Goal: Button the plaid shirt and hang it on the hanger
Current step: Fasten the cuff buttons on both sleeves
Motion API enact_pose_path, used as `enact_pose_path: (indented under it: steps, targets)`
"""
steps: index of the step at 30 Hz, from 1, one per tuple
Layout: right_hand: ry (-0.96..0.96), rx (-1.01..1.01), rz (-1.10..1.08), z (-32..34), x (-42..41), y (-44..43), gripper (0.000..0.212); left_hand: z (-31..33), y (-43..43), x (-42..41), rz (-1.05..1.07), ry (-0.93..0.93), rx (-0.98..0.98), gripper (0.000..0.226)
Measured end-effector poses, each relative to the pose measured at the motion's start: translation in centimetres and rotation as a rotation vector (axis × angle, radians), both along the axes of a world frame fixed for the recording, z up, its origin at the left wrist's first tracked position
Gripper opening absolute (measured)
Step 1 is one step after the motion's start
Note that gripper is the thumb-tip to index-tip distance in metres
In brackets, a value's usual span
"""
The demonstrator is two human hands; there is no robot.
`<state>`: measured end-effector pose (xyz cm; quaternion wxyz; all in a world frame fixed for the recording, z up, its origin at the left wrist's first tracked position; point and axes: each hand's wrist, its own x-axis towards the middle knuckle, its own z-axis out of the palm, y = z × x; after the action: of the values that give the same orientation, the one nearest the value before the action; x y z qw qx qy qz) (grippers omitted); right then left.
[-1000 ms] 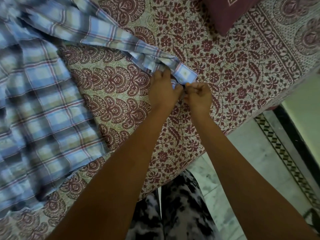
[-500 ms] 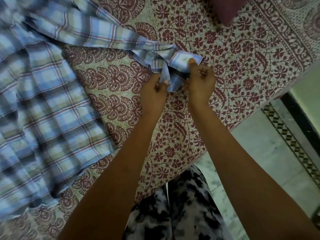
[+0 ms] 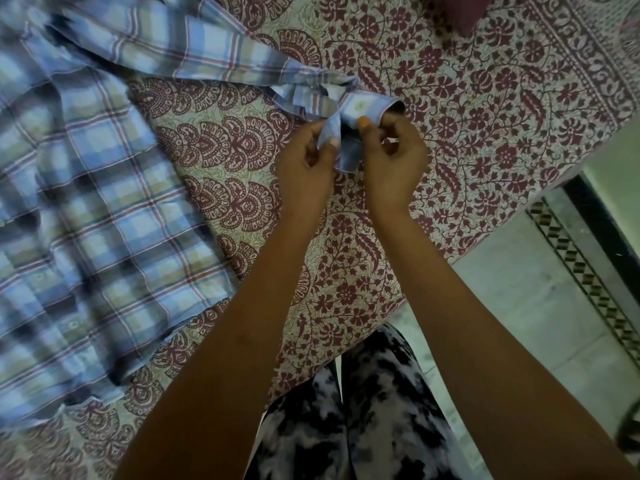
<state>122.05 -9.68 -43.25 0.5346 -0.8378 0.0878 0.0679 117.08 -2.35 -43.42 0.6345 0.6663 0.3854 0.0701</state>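
Observation:
A blue, white and red plaid shirt (image 3: 79, 209) lies spread over the left of the bed. One sleeve runs to the right and ends in a cuff (image 3: 363, 107) near the middle of the view. My left hand (image 3: 304, 164) pinches the near flap of that cuff between thumb and fingers. My right hand (image 3: 394, 157) grips the cuff's other side, thumb on top of the cloth. The cuff is lifted slightly off the bedsheet and folded round. No hanger is in view.
The bed wears a cream sheet with maroon flower print (image 3: 485, 133). A maroon cushion (image 3: 464, 12) sits at the top edge. The bed's edge runs diagonally at the right, with pale tiled floor (image 3: 519, 306) and a patterned border strip (image 3: 588, 278) beyond.
The cuff lay flatter on the sheet a second ago. Both hands have since lifted it, drawn it toward me and turned it, and my hands have spread slightly apart on its two flaps.

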Motion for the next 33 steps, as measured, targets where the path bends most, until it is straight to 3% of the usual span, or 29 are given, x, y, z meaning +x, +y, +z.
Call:
enact_pose_path:
  steps: [6, 15, 23, 33]
  targets:
    - [0.124, -0.006, 0.192, -1.5, 0.2, 0.0, 0.033, -0.5, 1.0, 0.2, -0.041, 0.021, 0.2, 0.014]
    - [0.079, 0.03, 0.215, -1.2, -0.9, -0.7, 0.031, -0.4, 1.3, 0.4, -0.156, 0.079, 0.415, 0.016]
    - [-0.105, -0.16, 0.33, -0.8, -0.7, -1.2, 0.031, 0.2, 1.7, 0.1, -0.184, 0.043, 0.254, 0.012]
    - [-0.19, -0.25, 0.425, -0.6, -0.2, -1.7, 0.033, 0.9, 1.5, 0.1, -0.235, 0.054, 0.181, 0.022]
